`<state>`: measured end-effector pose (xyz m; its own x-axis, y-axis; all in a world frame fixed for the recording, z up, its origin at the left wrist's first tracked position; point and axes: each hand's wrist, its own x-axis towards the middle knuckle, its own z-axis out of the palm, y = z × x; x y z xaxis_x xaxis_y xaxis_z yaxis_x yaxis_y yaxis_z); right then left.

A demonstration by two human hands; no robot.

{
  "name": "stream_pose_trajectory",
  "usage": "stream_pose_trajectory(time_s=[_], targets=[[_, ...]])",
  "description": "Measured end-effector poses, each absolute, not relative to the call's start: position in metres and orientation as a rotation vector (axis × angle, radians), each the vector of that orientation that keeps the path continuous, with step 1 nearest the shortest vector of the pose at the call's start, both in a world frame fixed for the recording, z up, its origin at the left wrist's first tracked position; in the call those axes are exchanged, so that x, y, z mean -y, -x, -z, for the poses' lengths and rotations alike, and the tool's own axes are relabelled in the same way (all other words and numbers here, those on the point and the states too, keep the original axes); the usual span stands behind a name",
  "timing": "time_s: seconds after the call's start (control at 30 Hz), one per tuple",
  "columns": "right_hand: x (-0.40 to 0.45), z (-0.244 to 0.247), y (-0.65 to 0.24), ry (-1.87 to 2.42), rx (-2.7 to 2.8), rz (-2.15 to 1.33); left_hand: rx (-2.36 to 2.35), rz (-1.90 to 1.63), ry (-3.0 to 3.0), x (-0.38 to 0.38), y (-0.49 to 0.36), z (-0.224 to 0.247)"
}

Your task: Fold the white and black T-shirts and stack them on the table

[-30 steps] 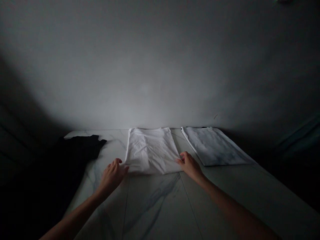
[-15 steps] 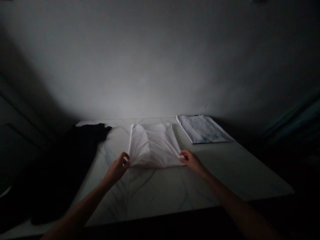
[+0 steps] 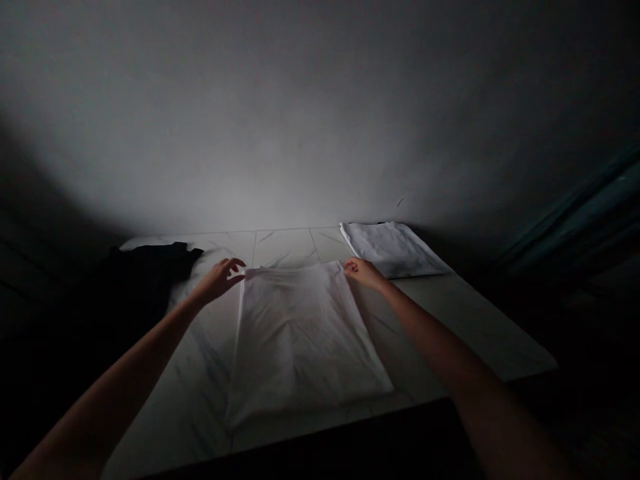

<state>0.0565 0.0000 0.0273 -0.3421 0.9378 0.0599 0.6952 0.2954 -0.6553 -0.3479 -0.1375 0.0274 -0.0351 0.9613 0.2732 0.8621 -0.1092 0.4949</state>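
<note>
A folded white garment (image 3: 305,340) lies flat on the marble-patterned table, slightly creased, its near edge close to the table's front. Its exact kind does not show. At its far left corner is my left hand (image 3: 221,279), fingers curved and apart from the thumb, the tips beside the cloth. My right hand (image 3: 365,272) pinches the far right corner between thumb and fingers.
Dark clothing (image 3: 150,273) is spread along the left of the table (image 3: 490,340). At the back right, by the wall (image 3: 280,133), lies a folded white-grey piece of cloth (image 3: 393,247) with a dark layer under it. Dim light hides the surroundings at right.
Both hands have gone from the garment's near corners to its far ones. The white garment now lies closer to me and reaches nearer the table's front edge. The view has shifted slightly.
</note>
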Motion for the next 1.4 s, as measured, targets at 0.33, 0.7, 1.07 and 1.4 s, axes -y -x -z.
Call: stream_pose_trajectory(time_s=[0.33, 0.7, 1.07, 1.4], targets=[[-0.067, -0.003, -0.039, 1.358, 2.109, -1.168, -1.635, -0.589, -1.738, 0.097, 0.374, -0.022], [-0.071, -0.010, -0.035, 1.162, 2.349, -1.145, -1.606, -0.452, -1.796, 0.080, 0.374, -0.018], [-0.076, -0.021, -0.046, 1.161, 2.308, -1.147, -1.626, -0.366, -1.853, 0.083, 0.376, -0.048], [-0.068, -0.004, -0.037, 1.328, 2.398, -0.868, -1.652, -0.585, -1.328, 0.085, 0.366, -0.029]])
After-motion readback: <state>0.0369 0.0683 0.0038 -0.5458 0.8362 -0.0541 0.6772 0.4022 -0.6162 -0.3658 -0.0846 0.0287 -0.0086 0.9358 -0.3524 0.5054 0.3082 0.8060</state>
